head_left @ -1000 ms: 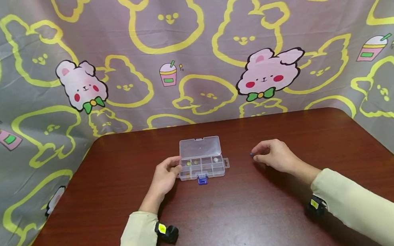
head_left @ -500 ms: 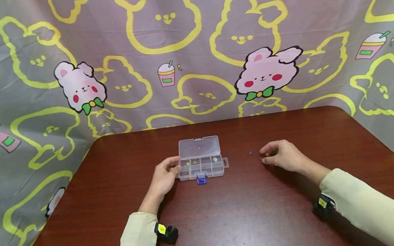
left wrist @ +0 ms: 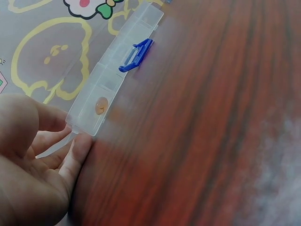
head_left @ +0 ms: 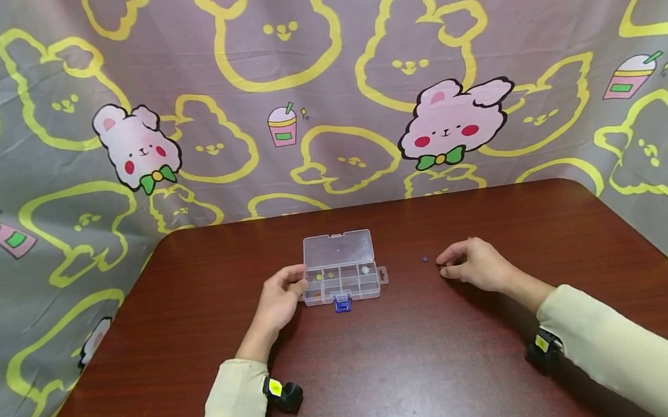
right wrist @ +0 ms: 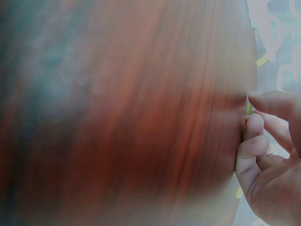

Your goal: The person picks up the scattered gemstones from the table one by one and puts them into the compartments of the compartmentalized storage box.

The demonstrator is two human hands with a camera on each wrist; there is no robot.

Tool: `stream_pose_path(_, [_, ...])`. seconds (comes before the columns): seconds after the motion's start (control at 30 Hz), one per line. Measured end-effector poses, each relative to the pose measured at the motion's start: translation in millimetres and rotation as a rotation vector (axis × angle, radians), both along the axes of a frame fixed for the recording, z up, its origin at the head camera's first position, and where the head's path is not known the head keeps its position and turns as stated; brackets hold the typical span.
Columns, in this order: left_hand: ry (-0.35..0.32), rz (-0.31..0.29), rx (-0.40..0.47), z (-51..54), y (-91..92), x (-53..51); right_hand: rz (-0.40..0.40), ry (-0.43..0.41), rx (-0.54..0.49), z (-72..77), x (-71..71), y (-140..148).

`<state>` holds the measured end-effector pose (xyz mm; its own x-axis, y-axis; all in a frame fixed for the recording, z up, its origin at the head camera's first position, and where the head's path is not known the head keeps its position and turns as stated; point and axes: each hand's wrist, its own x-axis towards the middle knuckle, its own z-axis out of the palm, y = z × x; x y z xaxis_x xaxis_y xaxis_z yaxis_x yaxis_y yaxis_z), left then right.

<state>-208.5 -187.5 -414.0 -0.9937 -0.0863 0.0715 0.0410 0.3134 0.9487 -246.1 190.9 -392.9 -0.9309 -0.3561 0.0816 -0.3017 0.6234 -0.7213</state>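
A clear plastic box point(head_left: 361, 294) stands with its lid raised and several small pieces in its compartments. My left hand point(head_left: 277, 303) grips the box's left end, fingers behind and thumb in front. In the left wrist view, that hand point(left wrist: 37, 165) holds the box point(left wrist: 89, 103) beside a compartment with an orange-brown piece point(left wrist: 101, 106). To the right of the box, my right hand point(head_left: 477, 266) pinches a tiny piece, partly hidden, low over the table. In the right wrist view this hand point(right wrist: 277, 155) has a yellow-green spot between thumb and forefinger.
A small blue piece point(head_left: 425, 259) lies on the table between the box and my right hand. The box's blue latch point(head_left: 342, 304) hangs at its front. A patterned curtain point(head_left: 335, 99) rises behind the brown table point(head_left: 358, 382).
My right hand has moved away from the blue piece, first to the right and towards me, then slightly back left. The left hand keeps its grip on the box.
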Motion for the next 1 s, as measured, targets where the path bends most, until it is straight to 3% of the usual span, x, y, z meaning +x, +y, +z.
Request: stream_pose_path(1.0, [-0.003, -0.003, -0.01, 1.9, 0.9, 1.0, -0.02, -0.013, 0.061, -1.5, -2.1, 0.6])
